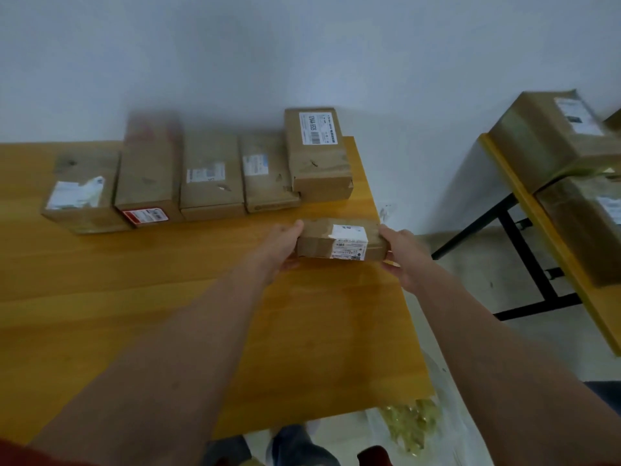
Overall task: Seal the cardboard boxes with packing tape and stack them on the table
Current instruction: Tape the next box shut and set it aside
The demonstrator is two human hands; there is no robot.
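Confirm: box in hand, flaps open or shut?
Shut: the held box has a flat closed top, white label wrapped over its edge. Tape cannot be told.

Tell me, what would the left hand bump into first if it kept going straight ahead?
The left hand grips the small labelled box. Beyond that, probably the tall barcode-labelled box at the row's right end, though depth is hard to judge.
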